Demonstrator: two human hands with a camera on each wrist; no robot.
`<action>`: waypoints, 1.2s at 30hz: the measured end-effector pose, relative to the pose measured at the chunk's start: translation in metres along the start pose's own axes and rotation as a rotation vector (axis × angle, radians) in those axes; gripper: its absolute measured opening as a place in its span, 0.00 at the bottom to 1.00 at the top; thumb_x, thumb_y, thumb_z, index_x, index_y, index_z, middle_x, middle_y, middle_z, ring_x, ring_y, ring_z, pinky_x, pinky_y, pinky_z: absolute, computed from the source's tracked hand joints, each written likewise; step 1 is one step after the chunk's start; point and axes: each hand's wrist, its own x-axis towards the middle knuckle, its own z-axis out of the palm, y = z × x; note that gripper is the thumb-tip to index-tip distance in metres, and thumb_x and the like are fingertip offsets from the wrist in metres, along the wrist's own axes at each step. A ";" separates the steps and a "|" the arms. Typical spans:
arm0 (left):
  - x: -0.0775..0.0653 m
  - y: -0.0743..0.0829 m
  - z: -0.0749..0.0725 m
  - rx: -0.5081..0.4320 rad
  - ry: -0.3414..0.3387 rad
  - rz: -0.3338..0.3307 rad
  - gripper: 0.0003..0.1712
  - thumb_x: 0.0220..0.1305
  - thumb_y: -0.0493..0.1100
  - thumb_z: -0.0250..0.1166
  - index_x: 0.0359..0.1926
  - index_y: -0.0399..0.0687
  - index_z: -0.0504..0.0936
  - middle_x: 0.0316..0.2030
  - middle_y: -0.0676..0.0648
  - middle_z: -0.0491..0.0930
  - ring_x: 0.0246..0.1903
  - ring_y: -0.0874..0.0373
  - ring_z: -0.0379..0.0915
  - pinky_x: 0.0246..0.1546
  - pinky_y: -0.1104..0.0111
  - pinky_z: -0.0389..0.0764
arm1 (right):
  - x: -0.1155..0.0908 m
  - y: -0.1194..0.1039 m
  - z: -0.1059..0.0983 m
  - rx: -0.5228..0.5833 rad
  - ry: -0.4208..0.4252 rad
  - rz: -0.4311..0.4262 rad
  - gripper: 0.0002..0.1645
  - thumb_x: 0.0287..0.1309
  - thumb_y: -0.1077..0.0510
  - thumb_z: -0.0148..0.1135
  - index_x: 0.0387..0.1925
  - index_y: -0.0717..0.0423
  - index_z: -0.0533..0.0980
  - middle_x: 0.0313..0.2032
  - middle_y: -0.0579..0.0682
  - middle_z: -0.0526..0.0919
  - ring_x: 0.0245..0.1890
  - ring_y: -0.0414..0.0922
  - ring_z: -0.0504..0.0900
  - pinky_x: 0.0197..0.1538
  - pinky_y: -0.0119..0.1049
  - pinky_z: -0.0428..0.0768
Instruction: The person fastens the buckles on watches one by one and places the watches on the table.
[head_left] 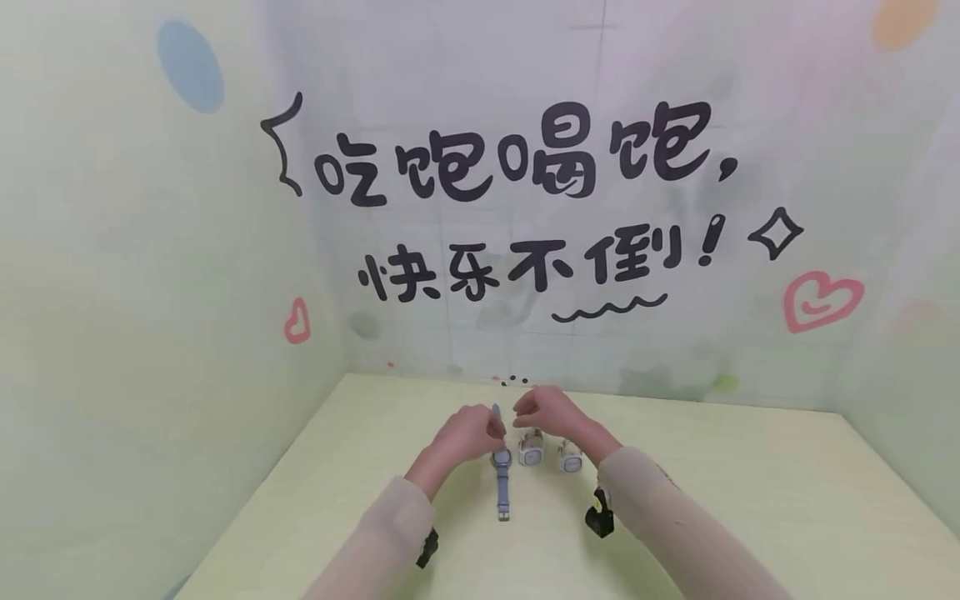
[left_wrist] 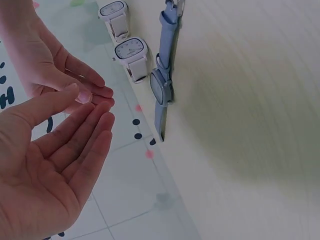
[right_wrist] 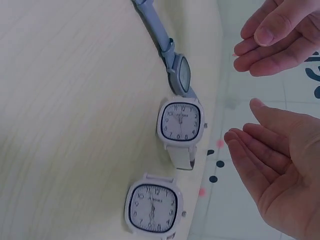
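A blue wristwatch [head_left: 503, 486] lies stretched out flat on the table, its strap undone and its round face up. Beside it sits a white wristwatch [head_left: 532, 456] with a squarish dial. A second white wristwatch [head_left: 571, 461] of the same kind stands a little farther right; both have looped straps. My left hand [head_left: 468, 433] hovers above the blue watch, holding nothing, its fingers loosely bent. Above the first white watch is my right hand [head_left: 555, 413], also empty. In the left wrist view, the left palm [left_wrist: 55, 175] shows bare, fingertips close to the other hand's.
The pale table [head_left: 315, 500] meets a back wall [head_left: 465, 342] printed with dark lettering, hearts and dots. A side wall [head_left: 150, 333] rises at the left. Dark wrist mounts [head_left: 600, 513] hang under both sleeves.
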 end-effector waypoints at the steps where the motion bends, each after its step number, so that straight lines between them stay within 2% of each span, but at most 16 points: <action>1: -0.003 -0.004 0.002 -0.019 -0.004 -0.009 0.09 0.57 0.38 0.72 0.40 0.43 0.87 0.36 0.47 0.87 0.37 0.55 0.81 0.42 0.61 0.83 | 0.002 -0.002 0.004 0.003 -0.002 0.004 0.16 0.57 0.60 0.70 0.46 0.66 0.83 0.42 0.58 0.89 0.44 0.51 0.87 0.50 0.43 0.85; 5: -0.014 -0.014 0.010 -0.074 -0.033 -0.044 0.05 0.56 0.37 0.73 0.36 0.44 0.88 0.31 0.50 0.87 0.33 0.58 0.78 0.41 0.62 0.81 | 0.010 -0.007 0.021 -0.016 -0.007 0.051 0.11 0.56 0.61 0.70 0.40 0.65 0.85 0.37 0.56 0.90 0.36 0.47 0.87 0.52 0.44 0.84; 7: -0.018 -0.016 0.013 -0.086 -0.051 -0.053 0.05 0.56 0.38 0.73 0.34 0.44 0.88 0.30 0.51 0.86 0.32 0.59 0.77 0.41 0.62 0.80 | 0.013 -0.010 0.026 -0.048 -0.011 0.073 0.08 0.56 0.60 0.70 0.35 0.62 0.86 0.32 0.54 0.90 0.30 0.43 0.84 0.48 0.42 0.84; 10: -0.023 -0.016 0.018 -0.093 -0.074 -0.060 0.04 0.55 0.37 0.74 0.33 0.44 0.88 0.30 0.51 0.86 0.31 0.59 0.76 0.40 0.63 0.80 | 0.019 -0.011 0.031 -0.074 -0.024 0.112 0.06 0.56 0.60 0.69 0.29 0.60 0.87 0.25 0.50 0.88 0.22 0.38 0.77 0.37 0.33 0.80; 11: -0.024 -0.015 0.019 -0.097 -0.081 -0.059 0.04 0.54 0.37 0.74 0.32 0.44 0.87 0.29 0.51 0.86 0.31 0.59 0.76 0.40 0.63 0.80 | 0.021 -0.011 0.032 -0.075 -0.030 0.132 0.07 0.56 0.60 0.69 0.27 0.60 0.86 0.23 0.50 0.87 0.20 0.38 0.73 0.29 0.30 0.76; 14: -0.027 -0.011 0.024 -0.106 -0.102 -0.041 0.03 0.54 0.37 0.74 0.31 0.44 0.87 0.29 0.51 0.85 0.30 0.60 0.75 0.39 0.65 0.80 | 0.025 -0.009 0.035 -0.106 -0.016 0.193 0.10 0.54 0.60 0.70 0.21 0.61 0.85 0.18 0.49 0.83 0.16 0.37 0.68 0.23 0.26 0.68; 17: -0.028 -0.006 0.028 -0.098 -0.118 -0.019 0.03 0.54 0.38 0.74 0.30 0.45 0.87 0.28 0.52 0.85 0.29 0.62 0.76 0.36 0.69 0.79 | 0.029 -0.006 0.037 -0.169 0.012 0.227 0.15 0.51 0.59 0.73 0.14 0.60 0.82 0.13 0.49 0.81 0.13 0.37 0.67 0.21 0.26 0.66; 22: -0.030 -0.003 0.031 -0.041 -0.130 -0.031 0.04 0.54 0.39 0.75 0.31 0.46 0.88 0.28 0.53 0.84 0.28 0.64 0.75 0.34 0.71 0.78 | 0.036 -0.010 0.045 -0.222 0.010 0.228 0.19 0.49 0.58 0.75 0.10 0.56 0.76 0.10 0.47 0.76 0.12 0.37 0.67 0.19 0.27 0.65; 26: -0.033 -0.003 0.035 -0.005 -0.122 -0.017 0.05 0.53 0.39 0.75 0.32 0.46 0.88 0.28 0.53 0.85 0.27 0.64 0.75 0.33 0.73 0.78 | 0.038 -0.016 0.052 -0.255 0.009 0.259 0.18 0.45 0.59 0.76 0.14 0.57 0.73 0.14 0.47 0.72 0.15 0.40 0.68 0.19 0.29 0.66; 31: -0.036 -0.001 0.038 0.010 -0.113 -0.024 0.06 0.51 0.38 0.76 0.32 0.47 0.88 0.28 0.54 0.85 0.28 0.64 0.74 0.33 0.72 0.78 | 0.036 -0.023 0.059 -0.311 -0.007 0.258 0.15 0.40 0.63 0.74 0.25 0.58 0.72 0.24 0.51 0.75 0.24 0.45 0.71 0.23 0.33 0.70; 36: -0.036 0.002 0.035 0.042 -0.112 -0.013 0.07 0.50 0.37 0.76 0.33 0.46 0.88 0.28 0.53 0.85 0.28 0.63 0.74 0.33 0.72 0.79 | 0.038 -0.027 0.063 -0.312 0.002 0.304 0.17 0.39 0.63 0.75 0.28 0.60 0.73 0.26 0.53 0.75 0.25 0.47 0.72 0.24 0.35 0.71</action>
